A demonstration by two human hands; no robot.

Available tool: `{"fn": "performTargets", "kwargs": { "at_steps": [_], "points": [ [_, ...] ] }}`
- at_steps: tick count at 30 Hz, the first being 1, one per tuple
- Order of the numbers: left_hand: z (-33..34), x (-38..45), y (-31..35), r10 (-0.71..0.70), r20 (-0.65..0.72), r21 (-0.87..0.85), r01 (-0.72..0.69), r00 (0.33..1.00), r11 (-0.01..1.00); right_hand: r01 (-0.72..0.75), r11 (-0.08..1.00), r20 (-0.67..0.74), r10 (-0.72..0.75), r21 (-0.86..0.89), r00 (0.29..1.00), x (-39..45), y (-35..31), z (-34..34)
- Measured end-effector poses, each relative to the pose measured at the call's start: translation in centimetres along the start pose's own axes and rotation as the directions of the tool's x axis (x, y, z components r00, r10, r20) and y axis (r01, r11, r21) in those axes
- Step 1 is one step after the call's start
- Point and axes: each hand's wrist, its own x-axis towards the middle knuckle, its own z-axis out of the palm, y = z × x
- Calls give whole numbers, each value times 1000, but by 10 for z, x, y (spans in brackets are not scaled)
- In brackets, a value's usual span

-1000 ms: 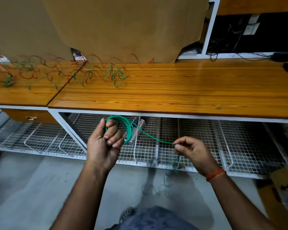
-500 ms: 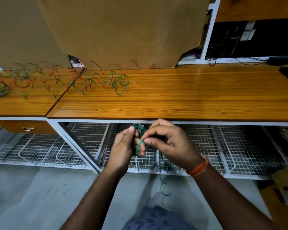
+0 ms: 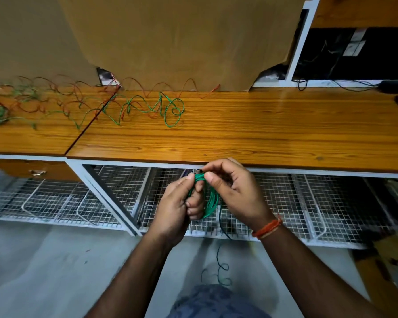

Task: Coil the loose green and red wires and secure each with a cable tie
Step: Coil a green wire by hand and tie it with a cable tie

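Below bench, both hands (image 3: 178, 203) (image 3: 236, 191) prob. pinch green coil (image 3: 210, 200).

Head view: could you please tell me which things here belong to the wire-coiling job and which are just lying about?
Job: green coil gripped by left hand and right hand; loose green wire and red wire on the bench.

Lying about: black cables, mesh shelf, drawer.
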Motion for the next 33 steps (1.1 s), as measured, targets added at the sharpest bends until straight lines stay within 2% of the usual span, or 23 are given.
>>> {"fn": "performTargets", "kwargs": {
  "at_steps": [5,10,14,16,19,23,25,28,33],
  "points": [
    [4,2,1,19,-6,-27,-19,1000,999,-159,987,47,159,-14,986,-8,6,11],
    [16,1,-3,14,-24,61,-13,1000,998,-204,974,-150,217,96,965,-15,0,19],
    [26,1,-5,19,-29,115,-15,999,993,-250,948,-238,293,197,926,-15,2,25],
    [30,-1,-7,7,-14,110,-5,1000,994,-233,958,-289,273,166,917,-15,4,25],
    [34,-2,-7,-35,9,38,35,999,999,-165,979,-340,198,123,919,-15,2,21],
    [33,-2,-2,-197,85,-276,214,977,937,-130,990,-362,144,62,921,-15,-4,17],
    [31,-3,-1,-233,113,-360,258,966,897,-120,990,-342,136,67,930,-15,-4,17],
    [29,-5,-2,-267,133,-374,298,954,878,-114,991,-324,132,74,937,-16,-1,16],
    [26,-5,0,-260,121,-298,285,958,911,-163,970,-255,206,180,945,-21,10,19]
  ]
}}
